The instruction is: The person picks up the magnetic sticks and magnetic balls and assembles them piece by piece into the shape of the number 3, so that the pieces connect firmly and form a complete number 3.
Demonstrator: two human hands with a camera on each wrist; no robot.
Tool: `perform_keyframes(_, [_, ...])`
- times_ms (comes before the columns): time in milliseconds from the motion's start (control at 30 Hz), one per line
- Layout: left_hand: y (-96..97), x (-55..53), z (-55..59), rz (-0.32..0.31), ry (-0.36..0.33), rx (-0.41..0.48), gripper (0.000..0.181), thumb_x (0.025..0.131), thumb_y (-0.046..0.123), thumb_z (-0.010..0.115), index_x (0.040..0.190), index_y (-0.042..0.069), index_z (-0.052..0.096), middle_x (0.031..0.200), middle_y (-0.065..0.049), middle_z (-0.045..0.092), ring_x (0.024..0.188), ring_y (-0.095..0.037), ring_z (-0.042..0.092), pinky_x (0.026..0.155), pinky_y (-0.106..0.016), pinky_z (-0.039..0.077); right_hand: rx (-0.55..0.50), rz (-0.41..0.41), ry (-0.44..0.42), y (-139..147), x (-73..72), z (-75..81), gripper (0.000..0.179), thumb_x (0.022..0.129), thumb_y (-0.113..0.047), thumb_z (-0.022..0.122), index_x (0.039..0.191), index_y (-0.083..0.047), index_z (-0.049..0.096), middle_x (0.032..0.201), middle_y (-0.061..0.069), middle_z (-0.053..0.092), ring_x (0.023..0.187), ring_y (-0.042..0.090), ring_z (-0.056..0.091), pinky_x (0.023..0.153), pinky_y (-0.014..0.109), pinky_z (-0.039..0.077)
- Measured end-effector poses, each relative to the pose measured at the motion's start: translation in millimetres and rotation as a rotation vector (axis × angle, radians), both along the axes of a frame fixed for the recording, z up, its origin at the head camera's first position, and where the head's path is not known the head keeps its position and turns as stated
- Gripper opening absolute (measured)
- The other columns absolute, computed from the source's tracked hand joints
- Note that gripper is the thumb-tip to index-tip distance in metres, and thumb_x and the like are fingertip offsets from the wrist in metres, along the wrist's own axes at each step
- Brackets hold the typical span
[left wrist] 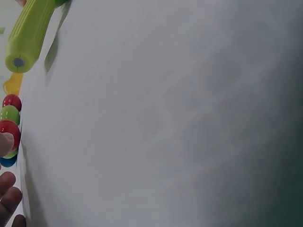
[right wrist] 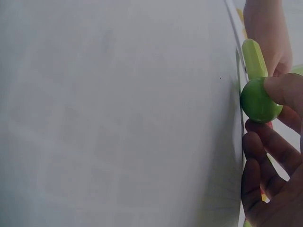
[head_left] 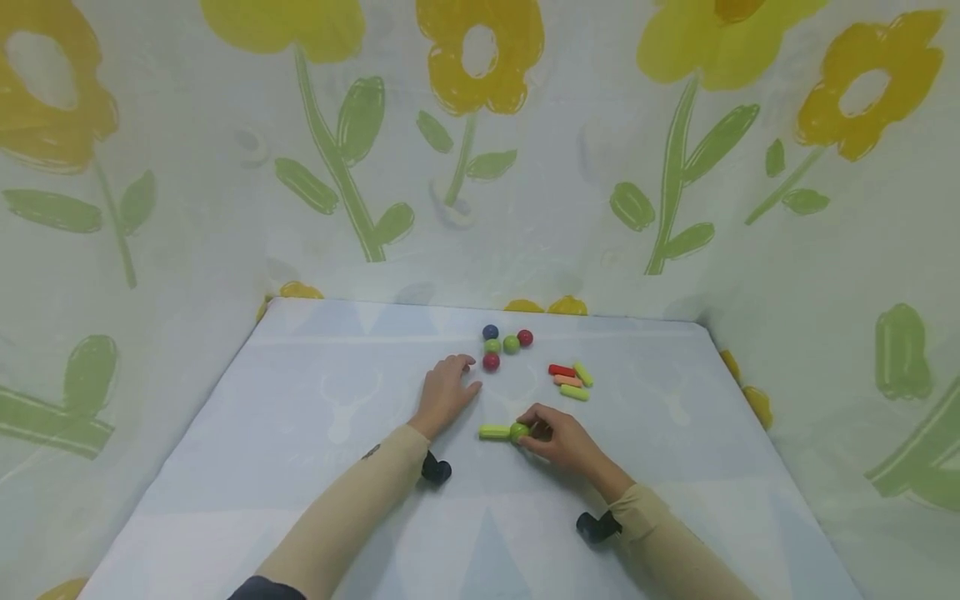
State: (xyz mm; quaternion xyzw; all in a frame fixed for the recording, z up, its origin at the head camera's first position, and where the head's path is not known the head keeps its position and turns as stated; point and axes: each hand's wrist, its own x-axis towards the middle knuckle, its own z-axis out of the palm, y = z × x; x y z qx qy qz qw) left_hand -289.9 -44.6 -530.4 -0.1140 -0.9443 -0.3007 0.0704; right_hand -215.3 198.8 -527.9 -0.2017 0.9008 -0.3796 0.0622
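Note:
My right hand (head_left: 561, 439) pinches a shiny green ball (head_left: 519, 432) between thumb and fingers, low over the table. From the ball's left side a yellow-green ribbed stick (head_left: 493, 432) extends; whether the two are joined or merely touching, I cannot tell. In the right wrist view the thumb presses on the green ball (right wrist: 259, 101), with the stick (right wrist: 254, 57) beyond it. My left hand (head_left: 444, 393) holds nothing, its fingers loosely bent beside a red ball (head_left: 491, 362). The left wrist view catches the stick's near end (left wrist: 22, 52) and some left fingertips (left wrist: 10, 201).
Beyond the left hand sit a blue ball (head_left: 491, 332), two green balls (head_left: 512, 344) and another red ball (head_left: 525, 337). To their right lie a red stick (head_left: 562, 370), an orange stick (head_left: 567, 381) and two yellow-green sticks (head_left: 574, 392). Flowered cloth (head_left: 525, 242) walls the table (head_left: 285, 400).

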Motion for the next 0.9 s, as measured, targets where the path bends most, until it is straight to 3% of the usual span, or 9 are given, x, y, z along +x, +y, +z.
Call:
perform_keyframes(333, [6.3, -13.8, 2.8, -0.008, -0.027, -0.059, 0.048, 0.093, 0.031, 0.076, 0.133, 0.011, 0.060, 0.121, -0.007, 0.065, 0.114, -0.026, 0.059, 0.099, -0.046, 0.047, 0.007, -0.016, -0.018, 0, -0.5, -1.4, 0.022, 0.091, -0.022, 0.079, 0.111, -0.024, 0.068, 0.101, -0.012, 0.066, 0.088, 0.009, 0.061, 0.080, 0.024, 0.053])
perform_keyframes(667, [13.5, -27.0, 3.0, -0.064, 0.026, -0.140, 0.051, 0.092, 0.033, 0.076, 0.137, 0.014, 0.060, 0.132, -0.006, 0.062, 0.122, -0.026, 0.057, 0.100, -0.045, 0.047, -0.004, 0.000, -0.016, 1, -0.5, -0.8, 0.021, 0.092, -0.022, 0.077, 0.111, -0.022, 0.067, 0.101, -0.011, 0.066, 0.089, 0.010, 0.061, 0.079, 0.025, 0.053])
perform_keyframes(900, [16.6, -30.7, 4.4, -0.080, 0.048, -0.159, 0.047, 0.093, 0.036, 0.076, 0.134, 0.018, 0.064, 0.127, -0.007, 0.063, 0.114, -0.026, 0.059, 0.095, -0.043, 0.049, 0.001, -0.003, -0.019, 1, -1.2, 0.0, 0.021, 0.092, -0.021, 0.078, 0.110, -0.022, 0.068, 0.101, -0.012, 0.066, 0.088, 0.009, 0.061, 0.079, 0.025, 0.052])
